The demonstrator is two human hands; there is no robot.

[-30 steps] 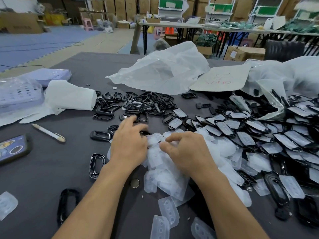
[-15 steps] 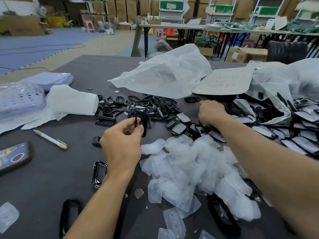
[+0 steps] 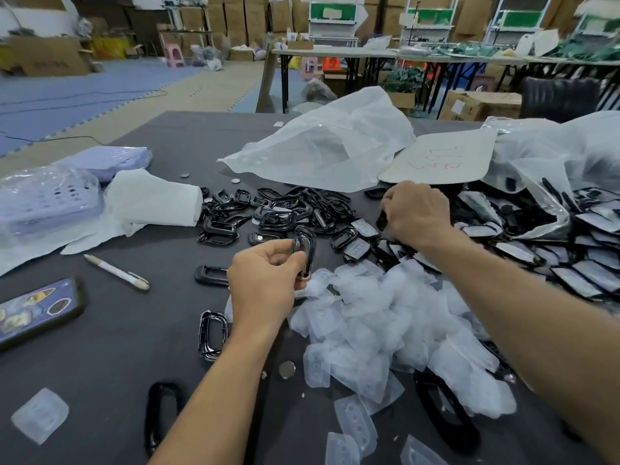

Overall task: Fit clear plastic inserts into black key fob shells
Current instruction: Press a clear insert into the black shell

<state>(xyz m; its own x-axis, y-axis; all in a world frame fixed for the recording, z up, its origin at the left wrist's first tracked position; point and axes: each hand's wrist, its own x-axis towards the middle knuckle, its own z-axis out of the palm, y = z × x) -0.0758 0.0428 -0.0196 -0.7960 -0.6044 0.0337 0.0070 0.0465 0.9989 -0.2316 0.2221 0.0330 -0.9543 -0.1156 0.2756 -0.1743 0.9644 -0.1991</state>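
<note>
Now left hand [image 3: 265,283] pinches one shell [image 3: 304,245], right hand [image 3: 417,213] grips second shell [image 3: 381,219].

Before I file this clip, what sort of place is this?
Likely a small assembly workshop or warehouse: stacked cardboard boxes behind, long work tables, and heaps of black key fob shells.

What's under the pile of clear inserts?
A black shell pokes out from under the clear insert pile at its near edge; anything else beneath is covered.
</note>
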